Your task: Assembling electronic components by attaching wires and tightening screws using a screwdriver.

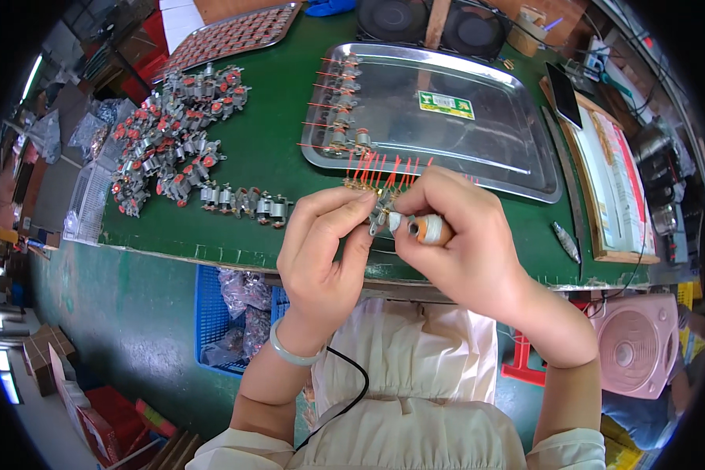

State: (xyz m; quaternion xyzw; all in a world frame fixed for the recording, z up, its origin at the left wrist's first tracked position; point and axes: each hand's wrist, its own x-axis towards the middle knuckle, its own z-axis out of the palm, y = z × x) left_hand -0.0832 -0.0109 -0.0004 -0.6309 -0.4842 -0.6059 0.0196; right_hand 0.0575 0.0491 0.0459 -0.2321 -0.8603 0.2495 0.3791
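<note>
One small metal part (379, 216) sits at the bench (274, 102) edge; we see the left hand (321, 249) pinching it, apparently for steadiness, right hand (468, 235) gripping an orange-and-white handle (434, 230); tray (493, 141) close behind, likely for easy reach.

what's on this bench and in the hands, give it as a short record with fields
left hand: fingertips at a small metal part, exact grip partly hidden
right hand: curled around an orange-and-white cylindrical handle
surface: green table
beyond hands: metal tray, red-wired components along its left side
left of tray: heap of metal components with red pieces
right of tray: black phone
below table edge: blue plastic basket at left, pink fan at right
</note>
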